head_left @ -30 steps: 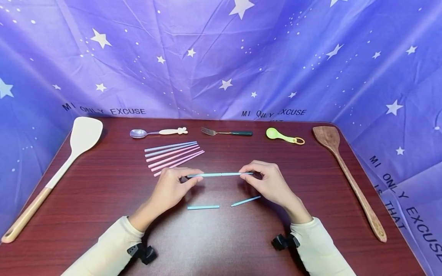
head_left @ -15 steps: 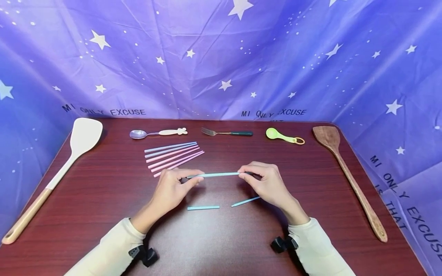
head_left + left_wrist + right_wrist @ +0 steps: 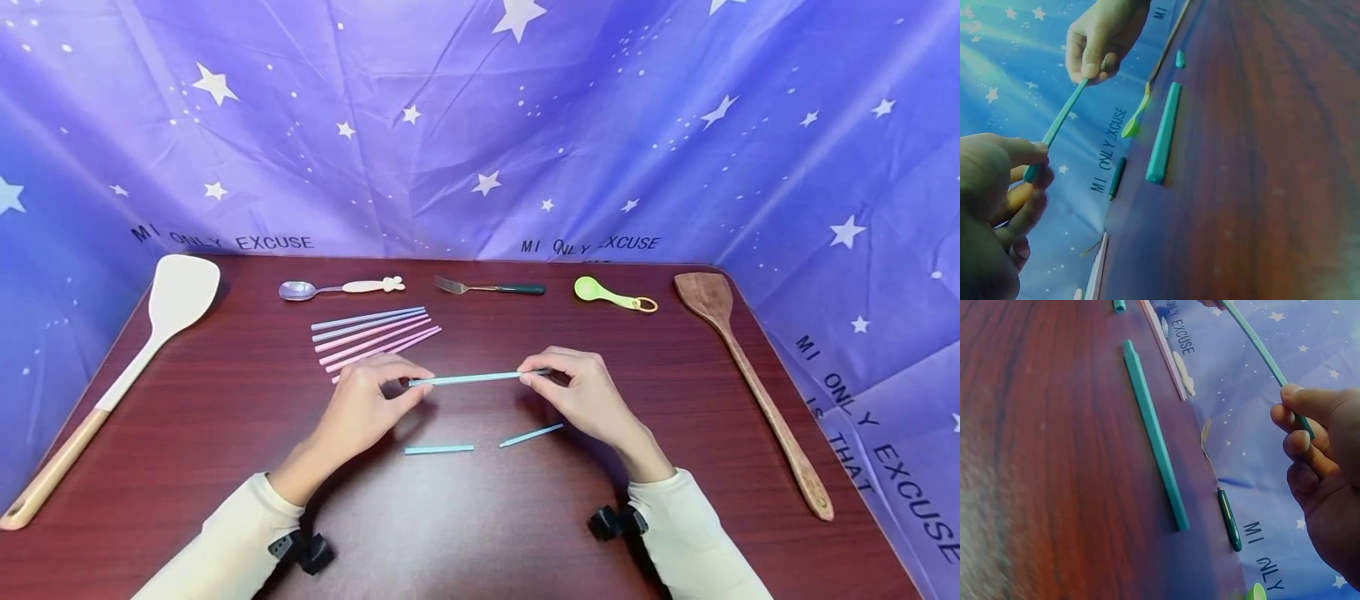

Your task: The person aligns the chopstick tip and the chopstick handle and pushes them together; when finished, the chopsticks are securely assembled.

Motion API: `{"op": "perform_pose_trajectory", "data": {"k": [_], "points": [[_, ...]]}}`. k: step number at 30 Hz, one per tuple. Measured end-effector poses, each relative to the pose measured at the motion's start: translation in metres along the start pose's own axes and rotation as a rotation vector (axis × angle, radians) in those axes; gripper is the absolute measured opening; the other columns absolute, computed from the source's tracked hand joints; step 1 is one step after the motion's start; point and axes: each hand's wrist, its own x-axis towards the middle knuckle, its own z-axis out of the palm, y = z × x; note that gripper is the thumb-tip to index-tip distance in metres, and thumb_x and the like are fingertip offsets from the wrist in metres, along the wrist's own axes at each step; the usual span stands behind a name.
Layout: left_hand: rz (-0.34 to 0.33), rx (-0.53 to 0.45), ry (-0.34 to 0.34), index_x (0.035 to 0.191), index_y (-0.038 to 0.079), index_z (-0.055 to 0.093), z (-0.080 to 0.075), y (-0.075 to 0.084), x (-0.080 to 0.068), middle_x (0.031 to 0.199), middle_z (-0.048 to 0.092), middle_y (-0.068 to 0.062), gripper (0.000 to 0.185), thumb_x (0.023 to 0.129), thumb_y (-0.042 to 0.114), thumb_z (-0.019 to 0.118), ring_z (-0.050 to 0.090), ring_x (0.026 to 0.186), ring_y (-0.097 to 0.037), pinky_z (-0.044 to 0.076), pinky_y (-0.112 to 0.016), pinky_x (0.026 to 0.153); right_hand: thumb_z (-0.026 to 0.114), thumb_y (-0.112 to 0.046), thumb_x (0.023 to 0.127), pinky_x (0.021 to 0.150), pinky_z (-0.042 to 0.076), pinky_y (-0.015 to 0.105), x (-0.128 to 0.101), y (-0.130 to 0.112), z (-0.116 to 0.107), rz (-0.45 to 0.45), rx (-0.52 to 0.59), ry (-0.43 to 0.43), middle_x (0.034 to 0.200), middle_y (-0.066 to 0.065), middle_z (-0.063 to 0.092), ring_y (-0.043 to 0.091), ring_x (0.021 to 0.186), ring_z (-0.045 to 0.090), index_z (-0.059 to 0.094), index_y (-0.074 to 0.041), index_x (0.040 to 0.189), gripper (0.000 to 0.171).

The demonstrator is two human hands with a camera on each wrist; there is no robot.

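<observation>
While the left hand [image 3: 367, 400] and right hand [image 3: 581, 392] each pinch an end, the stick [image 3: 468, 378] runs left-right above the table's [image 3: 225, 417] middle, equally near both.

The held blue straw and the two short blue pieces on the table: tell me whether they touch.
Apart. The head view shows the blue straw pinched between both hands, with bare table between it and the short pieces lying below.

Left hand [image 3: 358, 410], right hand [image 3: 583, 393] pinch blue straw [image 3: 467, 379] ends (above table [image 3: 225, 433]).
</observation>
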Motion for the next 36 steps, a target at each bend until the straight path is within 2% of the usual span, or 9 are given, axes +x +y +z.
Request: {"op": "perform_pose_trajectory", "data": {"k": [3, 6, 13, 20, 28, 36], "points": [[-0.001, 0.015, -0.003, 0.094, 0.02, 0.083, -0.003, -0.003, -0.003, 0.09, 0.072, 0.009, 0.014, 0.081, 0.016, 0.088, 0.065, 0.087, -0.008, 0.051, -0.031, 0.073, 0.08, -0.012, 0.09, 0.069, 0.045, 0.019, 0.0, 0.001, 0.004, 0.023, 0.004, -0.02, 0.083, -0.01, 0.072, 0.005, 0.075, 0.059, 0.079, -0.015, 0.093, 0.005], [-0.009, 0.025, 0.004, 0.093, 0.021, 0.084, -0.007, -0.007, -0.008, 0.087, 0.068, 0.007, 0.016, 0.079, 0.014, 0.09, 0.06, 0.085, -0.008, 0.049, -0.029, 0.072, 0.08, -0.012, 0.09, 0.068, 0.045, 0.02, -0.001, 0.001, 0.007, 0.036, 0.011, -0.04, 0.083, -0.009, 0.072, 0.005, 0.074, 0.058, 0.079, -0.016, 0.094, 0.006], [-0.021, 0.026, 0.038, 0.091, 0.021, 0.084, -0.018, -0.021, -0.015, 0.084, 0.068, 0.008, 0.017, 0.079, 0.011, 0.089, 0.061, 0.082, -0.008, 0.046, -0.025, 0.072, 0.08, -0.008, 0.089, 0.063, 0.043, 0.019, -0.005, 0.007, 0.001, 0.048, 0.022, -0.062, 0.079, -0.009, 0.068, 0.004, 0.071, 0.056, 0.079, -0.013, 0.095, 0.008], [-0.087, 0.037, 0.064, 0.09, 0.021, 0.083, -0.027, -0.039, -0.024, 0.087, 0.07, 0.01, 0.017, 0.08, 0.009, 0.089, 0.062, 0.082, -0.005, 0.043, -0.017, 0.071, 0.08, -0.012, 0.09, 0.061, 0.046, 0.021, -0.02, 0.017, -0.002, 0.04, 0.018, -0.196, 0.079, -0.012, 0.064, 0.002, 0.073, 0.057, 0.078, -0.02, 0.098, 0.011], [-0.119, 0.085, 0.114, 0.09, 0.018, 0.084, -0.031, -0.059, -0.029, 0.086, 0.07, 0.004, 0.014, 0.08, 0.008, 0.088, 0.054, 0.071, -0.01, 0.036, -0.015, 0.062, 0.083, -0.009, 0.087, 0.068, 0.05, 0.023, -0.037, 0.033, -0.004, -0.068, 0.037, -0.231, 0.088, -0.01, 0.071, 0.01, 0.079, 0.06, 0.078, -0.02, 0.099, 0.017], [-0.16, 0.141, 0.165, 0.088, 0.013, 0.084, -0.03, -0.073, -0.032, 0.082, 0.07, 0.002, 0.012, 0.078, 0.008, 0.088, 0.05, 0.066, -0.008, 0.034, -0.017, 0.059, 0.086, -0.016, 0.084, 0.076, 0.047, 0.022, -0.047, 0.037, -0.009, -0.03, -0.048, -0.311, 0.098, -0.013, 0.07, 0.007, 0.089, 0.057, 0.077, -0.025, 0.103, 0.023]]}}
